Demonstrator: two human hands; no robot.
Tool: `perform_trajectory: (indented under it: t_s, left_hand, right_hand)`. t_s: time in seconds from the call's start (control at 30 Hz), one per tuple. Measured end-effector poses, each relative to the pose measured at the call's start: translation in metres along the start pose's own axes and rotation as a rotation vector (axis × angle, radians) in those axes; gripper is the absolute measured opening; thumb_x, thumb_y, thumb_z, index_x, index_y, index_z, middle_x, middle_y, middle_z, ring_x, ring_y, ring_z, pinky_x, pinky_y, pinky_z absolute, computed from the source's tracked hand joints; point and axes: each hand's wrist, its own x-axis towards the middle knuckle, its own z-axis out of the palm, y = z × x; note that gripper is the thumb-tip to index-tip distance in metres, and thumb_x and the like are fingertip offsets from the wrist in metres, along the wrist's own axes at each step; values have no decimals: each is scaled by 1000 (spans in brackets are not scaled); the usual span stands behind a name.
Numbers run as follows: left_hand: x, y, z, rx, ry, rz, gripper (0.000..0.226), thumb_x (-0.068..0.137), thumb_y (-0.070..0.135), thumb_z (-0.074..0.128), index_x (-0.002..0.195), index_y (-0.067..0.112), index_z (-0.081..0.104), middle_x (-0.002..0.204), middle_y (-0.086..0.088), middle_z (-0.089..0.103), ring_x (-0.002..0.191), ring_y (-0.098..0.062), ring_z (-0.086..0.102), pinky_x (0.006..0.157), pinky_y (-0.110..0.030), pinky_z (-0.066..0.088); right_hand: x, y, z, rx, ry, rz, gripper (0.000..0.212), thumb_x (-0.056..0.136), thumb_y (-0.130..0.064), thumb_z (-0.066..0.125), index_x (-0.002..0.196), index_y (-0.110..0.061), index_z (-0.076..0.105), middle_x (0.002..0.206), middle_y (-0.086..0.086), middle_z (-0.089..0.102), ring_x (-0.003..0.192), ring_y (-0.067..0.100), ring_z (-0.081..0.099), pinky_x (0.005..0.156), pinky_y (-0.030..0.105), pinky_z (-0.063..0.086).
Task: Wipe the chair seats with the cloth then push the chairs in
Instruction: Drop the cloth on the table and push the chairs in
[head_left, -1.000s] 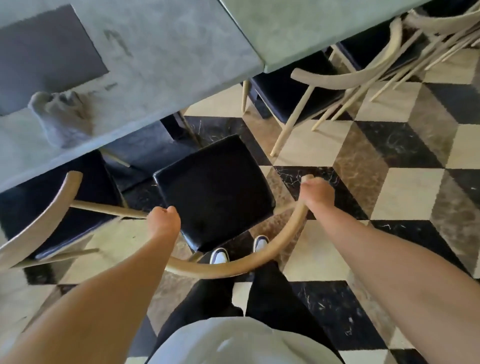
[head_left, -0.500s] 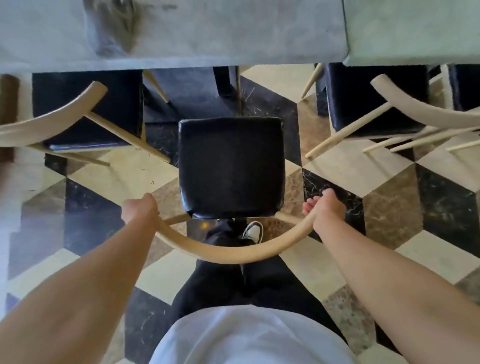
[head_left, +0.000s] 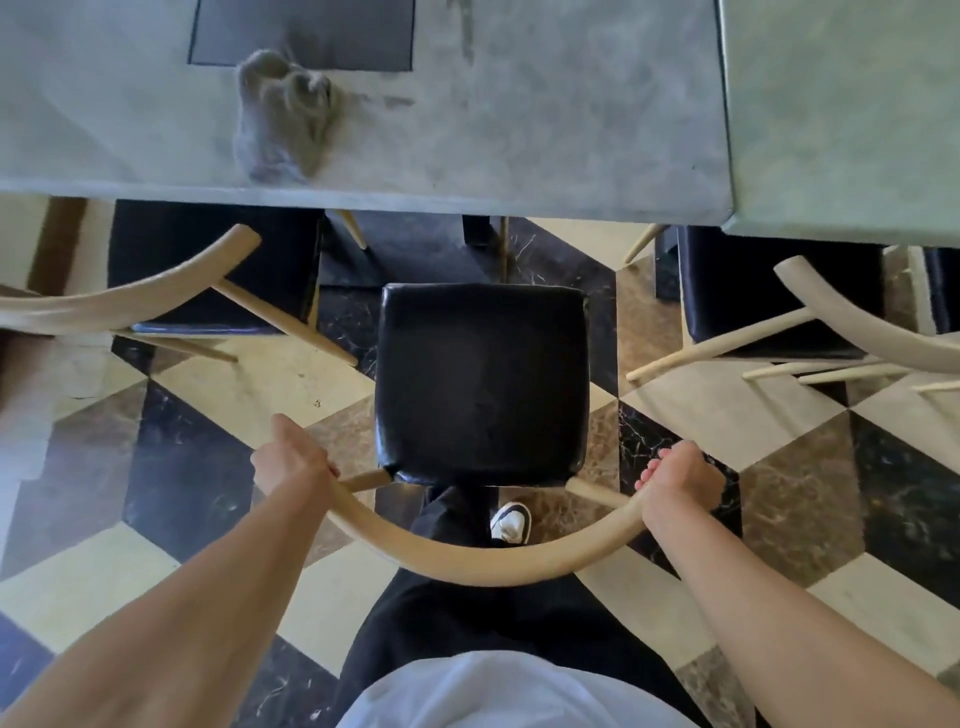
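Now squared up to the grey table (head_left: 519, 156), where a second ago sat skewed and off to the left; black seat (head_left: 480, 384) of the middle chair (head_left: 483, 564) facing the gap between the two neighbours, front edge not yet under the tabletop. Left hand (head_left: 291, 462) clamped on the left end of the curved wooden backrest, right hand (head_left: 680, 480) wrapped round the right end, fingers closed on the rail. Cloth (head_left: 283, 117) lying crumpled on the far tabletop, in neither hand. Looks like wiping done here, straight push forward left
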Motion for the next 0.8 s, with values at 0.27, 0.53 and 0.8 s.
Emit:
perform_trajectory:
  t_s: [0.27,0.53,0.8]
  left_hand:
    - [-13,88,45,-277,-92,-20,61,64,76,32,59,19,51,36,2,45,32,-17,39,42,-25,37]
    - [8,175,91,-295,-101,-53,66,60,75,26,58,17,58,35,-1,50,28,-20,45,42,-30,45]
    - [17,222,124,-269,-80,-28,76,64,69,20,74,12,69,39,-1,56,26,-21,45,45,-30,47]
  right_hand:
    - [-11,-64,42,53,59,-6,31,64,-26,37,69,-9,62,37,2,53,28,18,46,40,28,47]
    - [-21,-150,124,142,46,-56,37,75,-44,42,69,-13,61,36,-2,54,27,17,47,34,25,42]
    - [-16,-191,172,220,11,-37,43,76,-49,41,72,-11,62,42,3,54,33,19,48,39,27,43]
